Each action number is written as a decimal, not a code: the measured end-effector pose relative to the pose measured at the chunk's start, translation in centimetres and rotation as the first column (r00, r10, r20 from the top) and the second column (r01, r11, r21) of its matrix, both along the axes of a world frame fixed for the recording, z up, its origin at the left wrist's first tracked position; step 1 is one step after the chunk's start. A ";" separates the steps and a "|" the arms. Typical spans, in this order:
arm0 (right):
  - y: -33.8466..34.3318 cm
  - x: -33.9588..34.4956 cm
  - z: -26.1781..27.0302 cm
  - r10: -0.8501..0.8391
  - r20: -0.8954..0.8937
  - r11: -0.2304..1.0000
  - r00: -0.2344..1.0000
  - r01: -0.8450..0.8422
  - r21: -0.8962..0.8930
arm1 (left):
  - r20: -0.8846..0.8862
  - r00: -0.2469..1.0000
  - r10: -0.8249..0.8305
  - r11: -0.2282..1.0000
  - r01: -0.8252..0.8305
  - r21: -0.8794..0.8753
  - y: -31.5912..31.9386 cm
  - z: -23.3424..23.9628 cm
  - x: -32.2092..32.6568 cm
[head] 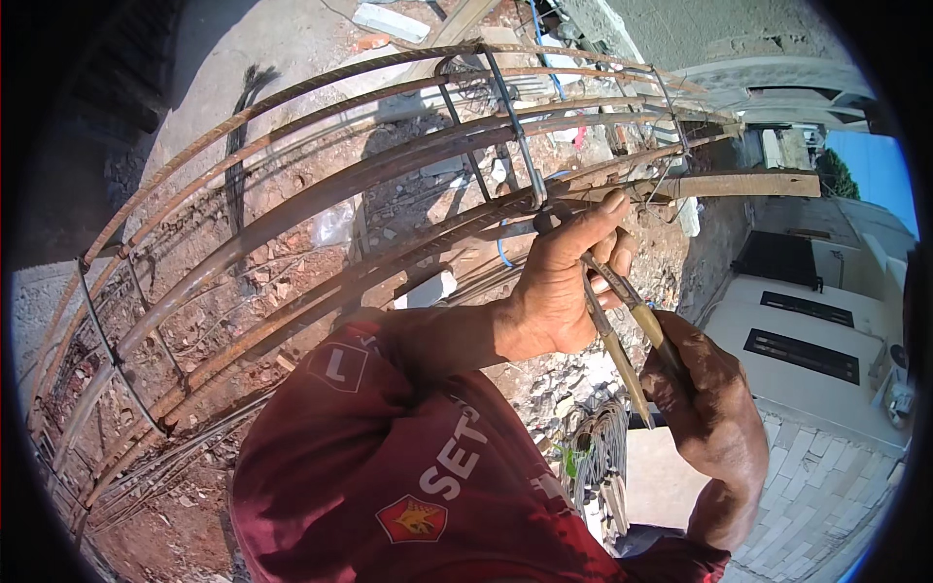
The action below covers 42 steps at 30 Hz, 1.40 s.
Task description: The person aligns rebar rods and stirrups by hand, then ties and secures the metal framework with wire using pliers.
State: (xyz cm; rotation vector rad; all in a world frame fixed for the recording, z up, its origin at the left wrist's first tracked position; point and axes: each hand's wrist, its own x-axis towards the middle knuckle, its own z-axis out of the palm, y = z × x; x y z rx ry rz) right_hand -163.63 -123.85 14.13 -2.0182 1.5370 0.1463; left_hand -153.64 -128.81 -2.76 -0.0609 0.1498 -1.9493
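Observation:
My left hand (565, 280) is closed around the upper part of metal pincers, beside the rebar cage; its fingers hide the pivot. The two worn yellowish handles (614, 342) stand apart and point down to the right. My right hand (703, 401) grips one handle; the other handle's end lies close to its fingers. The dark head of the pincers (548, 218) shows just above my left thumb, close to the lower end of a steel stirrup (516, 127). Long rusty rebars (291, 181) run through several stirrups, curved by the lens.
A wooden beam (743, 184) lies at the cage's right end. Tie wire (237, 153) hangs over a bar at upper left. A bundle of wire (601, 437) lies below my hands. Rubble (426, 290) covers the ground under the cage. A white wall (794, 291) stands at right.

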 end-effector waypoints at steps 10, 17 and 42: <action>1.1 -0.9 -2.3 -0.608 0.145 0.651 0.780 0.386 0.654 | -0.087 0.995 -0.052 0.997 0.056 0.048 0.8 0.0 -0.2; 0.6 -1.2 -3.7 -0.573 0.070 0.669 0.817 0.417 0.615 | 0.016 0.996 0.086 0.995 -0.087 0.040 1.3 -1.1 -0.8; 1.0 -3.8 -4.1 -0.236 0.159 0.949 0.959 0.193 0.248 | 0.155 0.961 0.231 0.897 -0.148 -0.416 0.8 -5.3 -2.1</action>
